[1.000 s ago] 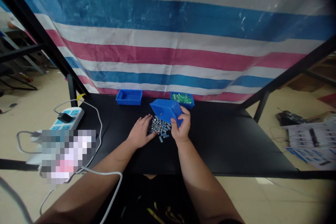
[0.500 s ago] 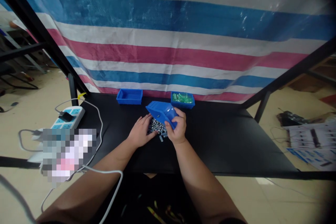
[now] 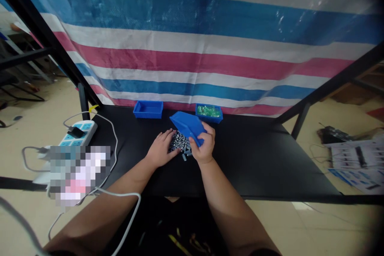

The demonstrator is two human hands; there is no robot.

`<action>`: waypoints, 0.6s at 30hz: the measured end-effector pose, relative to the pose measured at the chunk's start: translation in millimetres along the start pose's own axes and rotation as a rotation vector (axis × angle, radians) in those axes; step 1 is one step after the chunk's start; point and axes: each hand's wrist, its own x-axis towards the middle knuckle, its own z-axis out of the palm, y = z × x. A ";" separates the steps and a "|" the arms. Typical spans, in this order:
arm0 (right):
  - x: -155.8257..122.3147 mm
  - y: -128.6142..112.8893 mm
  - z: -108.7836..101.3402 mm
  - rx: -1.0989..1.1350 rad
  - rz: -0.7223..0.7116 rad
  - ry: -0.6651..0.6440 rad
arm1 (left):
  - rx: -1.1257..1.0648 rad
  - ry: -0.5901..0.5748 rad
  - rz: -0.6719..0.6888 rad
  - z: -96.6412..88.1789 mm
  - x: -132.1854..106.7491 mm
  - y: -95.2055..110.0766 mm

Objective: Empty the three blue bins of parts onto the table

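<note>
My right hand [image 3: 204,144] grips a blue plastic bin [image 3: 186,125], which is tilted on its side above a pile of small silvery metal pieces [image 3: 181,143]. Their exact kind is too small to tell. The pieces lie on the black tabletop, partly hidden by the bin and my fingers. My left hand [image 3: 162,149] rests at the left edge of the pile, its fingers stretched out and thumb apart, touching the nearest pieces.
Behind, a blue bin [image 3: 148,110] stands at the left, and another blue bin [image 3: 220,118] holds green packaged items. A power strip [image 3: 81,133] with grey cables lies at the table's left. A striped sheet [image 3: 192,64] hangs along the back.
The bin in my right hand has turned and shifted slightly right, and the metal piece seen inside it earlier no longer shows. My left hand has stayed in place.
</note>
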 end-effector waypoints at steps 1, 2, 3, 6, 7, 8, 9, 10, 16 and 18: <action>-0.9 2.1 1.0 0.014 0.048 0.036 | 0.003 0.000 0.000 0.2 -0.2 -0.1; -2.2 4.8 2.2 0.034 0.112 0.078 | 0.005 0.000 -0.001 0.4 -0.3 -0.2; -3.6 8.4 3.6 0.057 0.188 0.125 | 0.007 0.000 -0.002 0.5 -0.4 -0.2; -8.9 23.1 7.3 0.113 0.440 0.272 | 0.002 0.002 -0.008 0.1 -0.3 0.3; -10.8 29.0 8.2 0.121 0.522 0.307 | -0.003 0.004 -0.010 -0.2 -0.1 0.7; -12.7 34.8 9.1 0.132 0.597 0.329 | -0.008 0.004 -0.012 -0.7 0.0 1.1; -14.6 40.4 10.1 0.151 0.661 0.339 | -0.013 0.005 -0.016 -1.1 0.1 1.6; -16.2 45.4 11.4 0.180 0.714 0.337 | -0.018 0.004 -0.019 -1.6 0.2 2.1; -21.3 54.7 23.8 0.403 0.978 0.274 | -0.108 0.054 -0.039 -4.7 0.3 2.7; -22.7 52.6 26.1 0.424 0.978 0.196 | -0.184 0.100 -0.074 -6.9 0.8 2.1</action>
